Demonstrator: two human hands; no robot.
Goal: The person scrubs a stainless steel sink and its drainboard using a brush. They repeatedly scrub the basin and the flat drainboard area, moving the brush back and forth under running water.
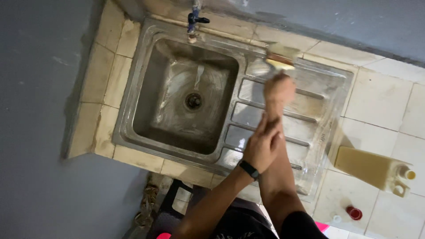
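Up in the upper middle of the frame, the right hand point(279, 88) is stretched out over the drainboard of the steel sink point(310, 128), its fingers closed around the near end of a scrubbing sponge point(281, 56) that sits against the back rim of the drainboard, close to the grey wall point(354, 22). The sponge juts beyond the knuckles toward the top of the frame, so most of it lies ahead of the grip rather than inside it; motion blur keeps me from saying how hard the fingers press. It looks pale yellow with a darker, rust-coloured band, which I take for the rougher face. By my judgement it is light, soft and squashy, likely wet and a little slick, nothing that would break; holding it across its short sides with the palm over the top would keep it from folding. The left hand point(262, 146), with a dark band point(249, 169) at the wrist, lies wrapped over the right forearm near the centre of the frame, fingers laid flat along it, holding nothing else. The basin point(186, 97) sits centre-left, wet, with a drain point(193, 101) in its floor and a tap point(193, 20) above it at the top. At lower right, on the tiled counter point(380, 97), a yellowish jug point(374, 169) lies on its side, well apart from both hands, with a small red cap point(354, 213) beside it.
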